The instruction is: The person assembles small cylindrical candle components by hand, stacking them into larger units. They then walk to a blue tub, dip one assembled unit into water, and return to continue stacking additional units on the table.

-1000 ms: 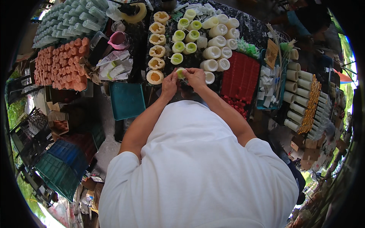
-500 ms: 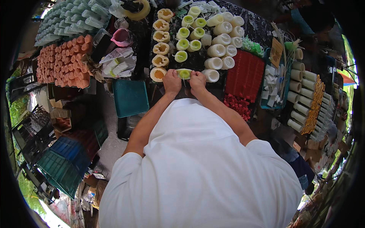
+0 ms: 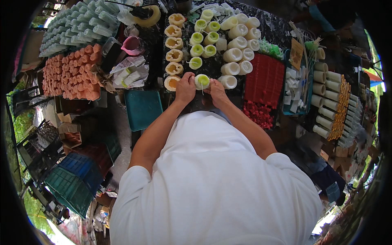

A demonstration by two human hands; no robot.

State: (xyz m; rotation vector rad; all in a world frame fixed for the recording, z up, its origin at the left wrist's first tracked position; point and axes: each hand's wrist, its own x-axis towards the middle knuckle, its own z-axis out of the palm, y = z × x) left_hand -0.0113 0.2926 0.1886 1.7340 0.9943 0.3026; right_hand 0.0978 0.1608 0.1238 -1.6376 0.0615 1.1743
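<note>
A pale cylindrical candle [image 3: 201, 81] with a bright green top stands at the near edge of the table, a thin white wick hanging over its front. My left hand [image 3: 185, 88] is closed at the candle's left side, fingers curled against it. On the other side, my right hand [image 3: 217, 90] pinches its right edge with the fingertips. Behind it, similar green-topped candles [image 3: 197, 38] stand in two rows. To the left is a column of cream, scallop-rimmed cups [image 3: 174, 55] with amber insides; on the right are thick white cylinders [image 3: 232, 54].
A red tray [image 3: 263, 79] with red pieces and a bin of white blocks [image 3: 290, 87] lie to the right. At left are orange cylinders [image 3: 73, 71], pale green tubes [image 3: 83, 22], a pink jug [image 3: 131, 45] and a teal tray [image 3: 143, 109]. Crates [image 3: 69, 183] stand lower left.
The candle between my hands was pulled into a wide oval; now its top is round and its side shows. My right hand has shifted slightly right and down. The view has moved a little.
</note>
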